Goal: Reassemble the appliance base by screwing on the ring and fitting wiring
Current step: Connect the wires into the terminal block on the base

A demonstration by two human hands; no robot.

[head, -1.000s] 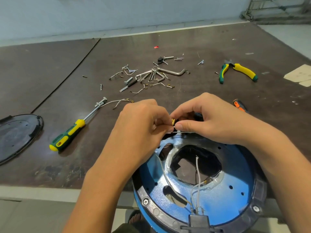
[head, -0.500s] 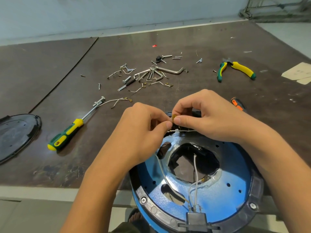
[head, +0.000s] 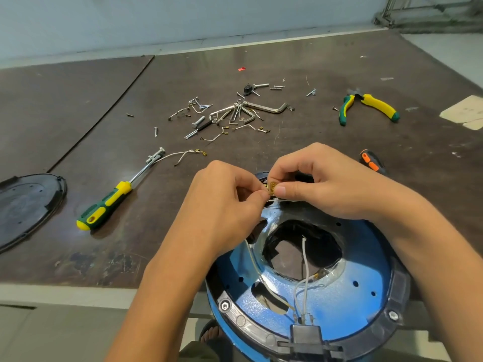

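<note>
The blue appliance base [head: 347, 296] lies upside down at the table's near edge, with a black ring [head: 400, 286] screwed round its rim. White wires [head: 304, 262] run from a black socket [head: 305, 335] across its central opening. Over the base's far rim, my left hand [head: 222, 207] pinches a white wire. My right hand [head: 321, 184] pinches a small brass terminal [head: 272, 187] at that wire's end. The fingertips of both hands meet there.
A green-and-yellow screwdriver [head: 109, 202] lies to the left. A black cover plate [head: 23, 207] sits at the far left. Loose screws, hex keys [head: 240, 113] and wire bits are scattered behind. Pliers [head: 368, 107] lie at the back right, an orange-handled tool [head: 371, 162] nearer.
Both hands stayed together at the base's far rim and shifted slightly. The brass terminal now shows more plainly between the fingertips.
</note>
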